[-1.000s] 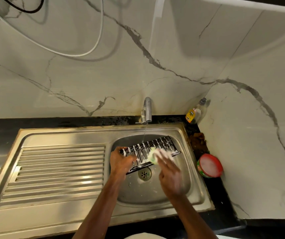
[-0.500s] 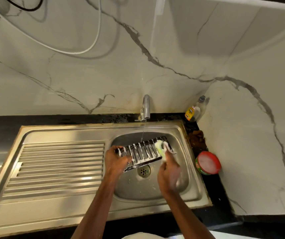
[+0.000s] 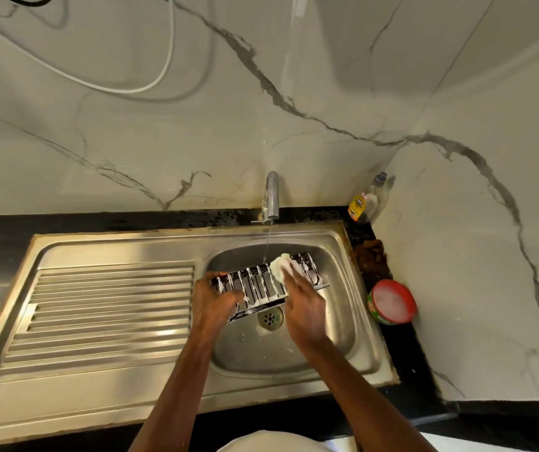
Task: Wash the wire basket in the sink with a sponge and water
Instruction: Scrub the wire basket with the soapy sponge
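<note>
The right hand (image 3: pixel 305 308) presses a foamy sponge (image 3: pixel 282 266) against the basket (image 3: pixel 261 283), fingers laid over it; whether the thumb curls under the sponge is hidden. The left hand (image 3: pixel 212 303) grips the basket's left end, fingers curled round the wires, holding it tilted above the drain (image 3: pixel 270 318) inside the sink (image 3: pixel 353 321). Compared with half a second ago, the sponge has slid back from the right end toward the middle-right wires, so scrubbing strokes continue. Suds coat most wires. A thin stream from the tap (image 3: pixel 272 194) falls just beside the sponge. Judging by the foam, soaping is well along; rinsing remains.
</note>
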Available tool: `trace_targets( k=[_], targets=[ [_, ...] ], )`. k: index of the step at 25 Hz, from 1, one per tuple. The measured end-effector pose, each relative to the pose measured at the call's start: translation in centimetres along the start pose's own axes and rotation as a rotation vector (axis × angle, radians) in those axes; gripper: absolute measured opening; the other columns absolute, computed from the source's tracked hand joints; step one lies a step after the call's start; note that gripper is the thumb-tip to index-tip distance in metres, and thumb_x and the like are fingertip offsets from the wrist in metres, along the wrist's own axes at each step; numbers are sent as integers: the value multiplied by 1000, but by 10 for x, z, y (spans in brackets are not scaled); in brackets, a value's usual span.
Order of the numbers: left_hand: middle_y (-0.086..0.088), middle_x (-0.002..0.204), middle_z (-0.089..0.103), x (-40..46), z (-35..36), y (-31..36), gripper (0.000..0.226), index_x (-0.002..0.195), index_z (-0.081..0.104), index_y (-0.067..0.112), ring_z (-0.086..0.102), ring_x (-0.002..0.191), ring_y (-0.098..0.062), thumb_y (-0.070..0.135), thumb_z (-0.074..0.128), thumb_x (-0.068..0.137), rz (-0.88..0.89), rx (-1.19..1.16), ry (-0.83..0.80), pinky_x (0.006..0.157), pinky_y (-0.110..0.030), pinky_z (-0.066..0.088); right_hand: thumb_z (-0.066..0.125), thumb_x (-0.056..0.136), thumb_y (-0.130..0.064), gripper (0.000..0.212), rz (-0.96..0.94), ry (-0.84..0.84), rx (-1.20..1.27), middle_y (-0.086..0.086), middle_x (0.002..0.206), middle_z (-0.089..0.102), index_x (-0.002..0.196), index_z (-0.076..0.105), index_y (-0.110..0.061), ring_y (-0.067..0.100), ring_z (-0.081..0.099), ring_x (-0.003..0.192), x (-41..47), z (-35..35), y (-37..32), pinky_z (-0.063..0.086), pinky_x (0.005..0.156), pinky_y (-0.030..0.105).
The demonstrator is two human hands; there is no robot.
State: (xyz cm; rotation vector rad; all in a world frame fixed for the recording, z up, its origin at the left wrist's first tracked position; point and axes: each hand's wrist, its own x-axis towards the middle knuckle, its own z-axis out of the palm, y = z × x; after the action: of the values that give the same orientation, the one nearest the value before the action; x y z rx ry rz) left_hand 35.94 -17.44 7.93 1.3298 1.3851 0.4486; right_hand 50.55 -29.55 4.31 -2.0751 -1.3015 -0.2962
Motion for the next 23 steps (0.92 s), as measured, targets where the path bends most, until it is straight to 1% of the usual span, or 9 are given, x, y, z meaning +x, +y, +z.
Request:
trace_targets(
  k=[3, 5, 8, 10, 13, 15, 18, 20, 23],
  targets=[
    [-3, 90, 74, 1, -3, 3, 58, 121, 66, 15, 72, 77, -20, 0, 82, 66, 2, -10, 14, 64, -36, 62, 61, 75, 20, 66, 262, 33, -59, 9, 129, 68, 130, 65, -14, 22, 74, 98, 21, -8, 33, 63, 65, 30],
    [-1, 90, 74, 1, -1, 6, 58, 118, 67, 18, 72, 77, -18, 3, 82, 65, -1, -14, 20, 63, -34, 60, 63, 75, 20, 65, 357, 63, -10, 12, 127, 69, 132, 63, -12, 24, 75, 94, 24, -4, 16, 64, 66, 33],
    [0, 86, 74, 4, 1, 9, 58, 117, 68, 18, 72, 72, -17, 6, 82, 62, 0, -20, 40, 58, -29, 57, 58, 75, 20, 65, 91, -9, 63, 10, 131, 67, 132, 64, -11, 20, 73, 102, -4, 12, -29, 63, 67, 29],
    [0, 84, 74, 4, 1, 10, 57, 117, 67, 16, 72, 70, -17, 3, 81, 64, -1, -21, 33, 54, -28, 55, 63, 74, 18, 62, -30, -45, 51, 10, 131, 67, 129, 66, -10, 19, 73, 104, -5, 4, -16, 63, 66, 27],
    [0, 85, 72, 1, 3, 7, 59, 120, 65, 16, 71, 72, -19, -1, 81, 66, -13, -23, 11, 59, -35, 62, 69, 76, 19, 60, 251, 20, -43, 14, 123, 70, 128, 65, -10, 23, 76, 94, 17, -5, 20, 63, 61, 31],
    [0, 88, 73, -2, 7, 8, 60, 121, 65, 16, 72, 75, -19, 0, 81, 66, 8, -9, -1, 65, -39, 65, 63, 79, 19, 61, 333, 9, -16, 14, 126, 69, 132, 63, -11, 23, 76, 91, 16, 0, 10, 64, 60, 33],
    [-3, 101, 73, 0, 8, 8, 64, 124, 64, 15, 71, 86, -20, 2, 83, 64, 42, -3, 30, 71, -37, 63, 51, 80, 15, 57, 124, -20, 90, 12, 130, 67, 129, 66, -8, 22, 74, 100, -11, 10, -34, 64, 69, 33],
    [-5, 99, 73, 0, 5, 9, 63, 123, 63, 14, 71, 85, -22, 0, 82, 65, 25, -24, 43, 70, -37, 63, 43, 85, 6, 49, -71, -51, 98, 10, 128, 69, 123, 71, -8, 19, 74, 100, -15, -2, -29, 62, 69, 23],
    [-2, 92, 73, 0, 2, 8, 58, 121, 65, 16, 72, 78, -20, -2, 79, 67, 17, -45, 36, 68, -40, 64, 50, 81, 17, 54, 68, 21, 46, 9, 125, 70, 124, 68, -10, 18, 76, 90, 4, -23, 16, 54, 59, 12]
  ],
)
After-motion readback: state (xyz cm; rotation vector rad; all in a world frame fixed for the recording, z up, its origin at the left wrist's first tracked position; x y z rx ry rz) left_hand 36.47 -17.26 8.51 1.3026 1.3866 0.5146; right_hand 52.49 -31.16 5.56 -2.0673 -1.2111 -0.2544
